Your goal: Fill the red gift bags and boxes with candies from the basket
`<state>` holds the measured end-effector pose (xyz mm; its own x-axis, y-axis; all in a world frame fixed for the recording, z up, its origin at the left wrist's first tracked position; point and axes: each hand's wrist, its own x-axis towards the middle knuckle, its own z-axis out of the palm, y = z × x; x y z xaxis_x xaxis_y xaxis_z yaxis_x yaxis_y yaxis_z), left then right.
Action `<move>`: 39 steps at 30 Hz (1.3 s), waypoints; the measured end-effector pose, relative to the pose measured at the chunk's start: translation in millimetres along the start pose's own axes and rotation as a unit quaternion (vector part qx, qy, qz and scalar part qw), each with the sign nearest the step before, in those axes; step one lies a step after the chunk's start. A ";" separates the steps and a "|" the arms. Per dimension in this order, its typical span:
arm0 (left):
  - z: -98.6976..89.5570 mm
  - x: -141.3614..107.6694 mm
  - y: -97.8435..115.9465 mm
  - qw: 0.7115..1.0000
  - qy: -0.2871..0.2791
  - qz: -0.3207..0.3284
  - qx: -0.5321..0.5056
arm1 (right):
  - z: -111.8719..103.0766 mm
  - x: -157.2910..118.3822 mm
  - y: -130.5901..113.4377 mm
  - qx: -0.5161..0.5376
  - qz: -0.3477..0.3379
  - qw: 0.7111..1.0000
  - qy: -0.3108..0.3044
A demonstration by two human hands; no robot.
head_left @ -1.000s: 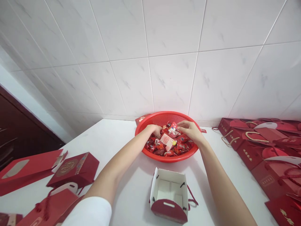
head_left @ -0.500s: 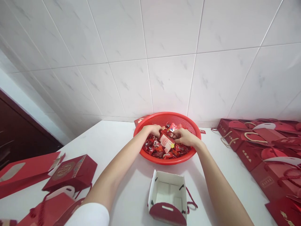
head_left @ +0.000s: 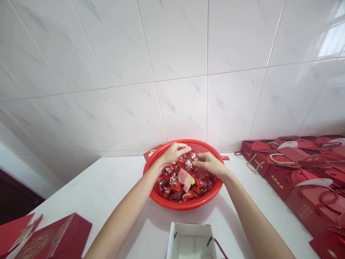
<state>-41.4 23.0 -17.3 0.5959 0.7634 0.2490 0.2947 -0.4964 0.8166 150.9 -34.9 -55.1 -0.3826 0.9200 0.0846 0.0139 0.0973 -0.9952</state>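
A red plastic strainer basket (head_left: 179, 207) holds a heap of wrapped candies (head_left: 172, 181), mostly red and dark red. My left hand (head_left: 174, 153) is over the back of the heap, its fingers pressed together; what they pinch is hidden. From the right, my right hand (head_left: 211, 163) has its thumb and fingers closed on a dark red wrapped candy (head_left: 193, 155), close to the left fingertips. A pale pink card (head_left: 185, 178) with a yellow flower lies on the candies. Nearer to me stands an open-topped gift box (head_left: 192, 244) with a white inside and a dark red cord.
Rows of red gift boxes (head_left: 291, 176) with cord handles fill the right side of the white table (head_left: 113, 180). Another red box (head_left: 58, 237) stands at the lower left. Behind the basket rises a tiled wall (head_left: 180, 104), with a red packet (head_left: 151, 151) against it.
The view has shifted, so the basket and open box appear lower. My left hand has lifted out of the candies, and both hands have drawn together over a dark red candy.
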 end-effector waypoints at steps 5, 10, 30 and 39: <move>-1.2 -0.7 -1.0 1.000 -0.021 0.006 -0.012 | -2.2 0.5 -2.7 0.021 -0.004 1.000 -0.006; -3.0 -2.5 -0.5 0.999 -0.012 0.032 -0.022 | -1.0 -4.2 -9.6 0.027 -0.006 1.000 -0.001; -4.7 -20.7 19.4 0.992 0.127 -0.001 0.016 | 10.9 -16.4 -16.7 -0.129 -0.157 0.928 0.313; 20.8 -63.6 44.2 0.980 0.184 0.018 -0.072 | 50.5 -178.2 -70.7 -0.152 -0.099 0.954 0.240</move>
<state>-50.8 -56.1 -8.0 0.2867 0.8571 0.4281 0.1538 -0.4822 0.8625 171.4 -224.8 -2.3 0.0610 0.9329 0.3548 0.2807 0.3251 -0.9031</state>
